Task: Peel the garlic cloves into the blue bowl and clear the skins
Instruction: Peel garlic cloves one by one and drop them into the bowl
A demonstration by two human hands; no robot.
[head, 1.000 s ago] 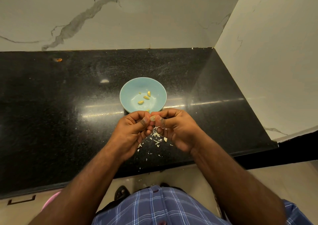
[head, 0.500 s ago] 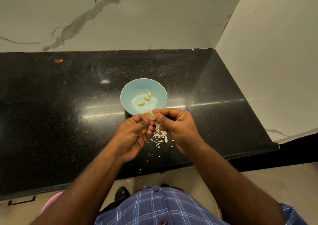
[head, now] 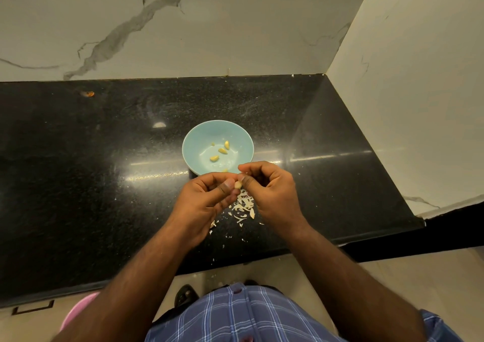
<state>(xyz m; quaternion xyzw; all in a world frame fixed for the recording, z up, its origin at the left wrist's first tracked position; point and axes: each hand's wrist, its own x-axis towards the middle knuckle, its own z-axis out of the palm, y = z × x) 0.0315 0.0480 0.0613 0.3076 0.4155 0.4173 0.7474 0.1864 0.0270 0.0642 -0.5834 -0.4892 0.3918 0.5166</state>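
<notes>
A pale garlic clove (head: 237,184) is pinched between the fingertips of both hands, just in front of the blue bowl (head: 199,137). My left hand (head: 204,203) holds it from the left with thumb and curled fingers. My right hand (head: 272,192) pinches it from the right. The bowl holds several peeled yellow cloves (head: 222,150). A heap of white garlic skins (head: 243,207) lies on the black counter under and between my hands.
The black granite counter (head: 104,171) runs left to right, with marble walls behind and to the right. Its front edge is just below my wrists. A small orange speck (head: 89,94) lies far left. A pink object (head: 78,310) shows under the counter edge.
Both hands stay together on the clove, shifting slightly toward me and away from the bowl's rim. The skin heap shows more between the hands.
</notes>
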